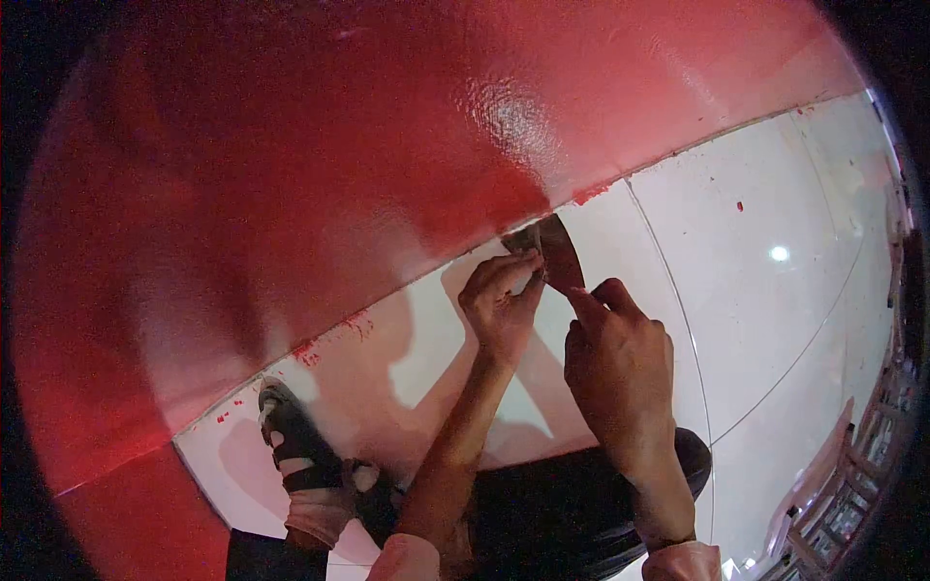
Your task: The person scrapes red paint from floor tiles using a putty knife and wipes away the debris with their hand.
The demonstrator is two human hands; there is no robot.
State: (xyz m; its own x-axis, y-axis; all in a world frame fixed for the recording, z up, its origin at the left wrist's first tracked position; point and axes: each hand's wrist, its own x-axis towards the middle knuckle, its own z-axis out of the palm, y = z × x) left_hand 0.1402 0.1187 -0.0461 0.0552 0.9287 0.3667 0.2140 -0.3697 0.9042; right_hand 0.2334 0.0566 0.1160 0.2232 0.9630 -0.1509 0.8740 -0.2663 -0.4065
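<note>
My right hand (620,373) is wrapped around the handle end of a scraper, with the index finger stretched along it. The scraper's wide, dark metal blade (560,254) points away from me, its far edge close to the foot of the red painted wall (387,145). Beside the blade, my left hand (504,295) has its thumb and fingertips pinched together right at the blade's left side. I cannot tell what lies in that pinch. Under both hands is the white tiled floor (639,242), with red paint smears (308,353) along the wall's base.
My strapped sandal (291,445) stands on the tiles at lower left, near the wall. My bent leg in dark trousers (552,504) lies below the hands. A red paint fleck (740,206) dots the floor at right. Rack-like metal shapes (862,465) line the right edge.
</note>
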